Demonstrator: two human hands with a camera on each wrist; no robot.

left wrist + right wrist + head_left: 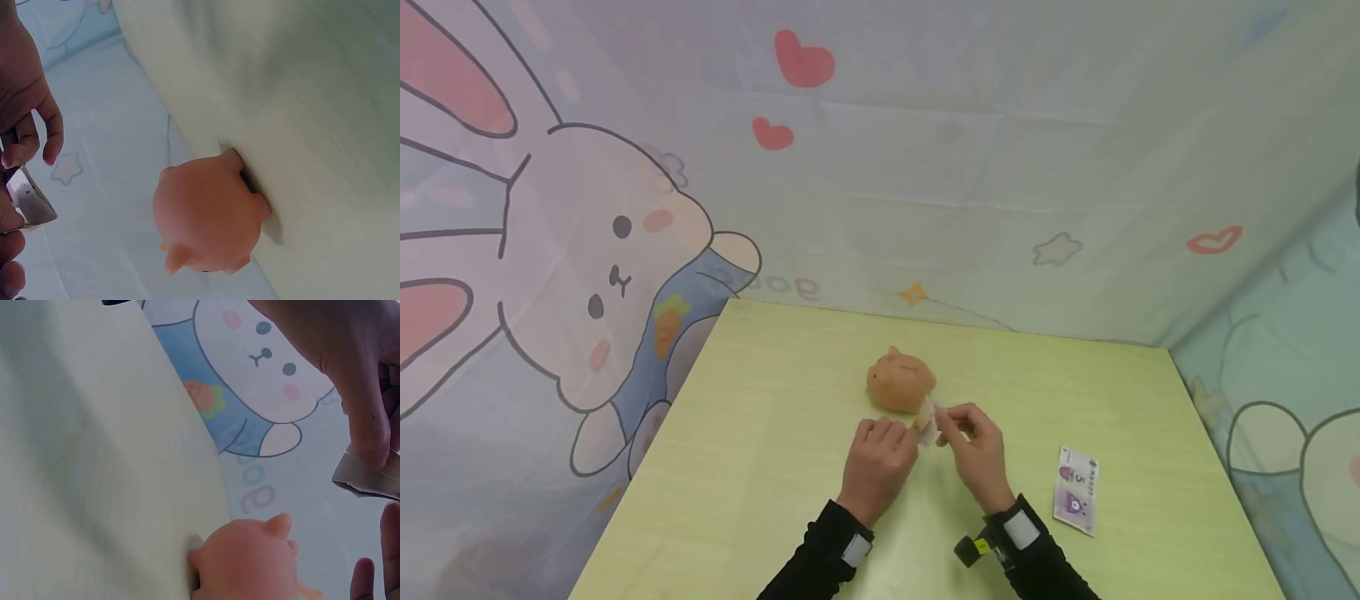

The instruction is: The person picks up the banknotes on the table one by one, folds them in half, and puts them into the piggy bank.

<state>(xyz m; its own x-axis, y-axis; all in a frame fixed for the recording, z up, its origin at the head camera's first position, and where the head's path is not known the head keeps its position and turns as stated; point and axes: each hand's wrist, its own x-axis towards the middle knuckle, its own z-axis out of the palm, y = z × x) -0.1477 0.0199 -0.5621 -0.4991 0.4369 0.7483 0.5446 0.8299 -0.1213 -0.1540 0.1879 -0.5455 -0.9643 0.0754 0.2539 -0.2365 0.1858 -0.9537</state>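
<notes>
Here I have both hands together, left hand (877, 468) and right hand (977, 450) pinching the folded paper (929, 423) just on the near side of the pig figure (901, 382). Should be feather-light, springy at the crease, easily torn; I'd grip its edges. Yellow-green bench (760, 517) below, banknote (1077, 490) lying right, printed cloth (917, 183) behind.

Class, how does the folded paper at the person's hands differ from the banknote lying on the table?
The left hand and right hand hold the folded paper above the table; the banknote lies on it. The folded paper is doubled over; the banknote is spread out. The banknote shows purple print and a 5; the folded paper shows no readable number. Both look like thin sheets.
</notes>
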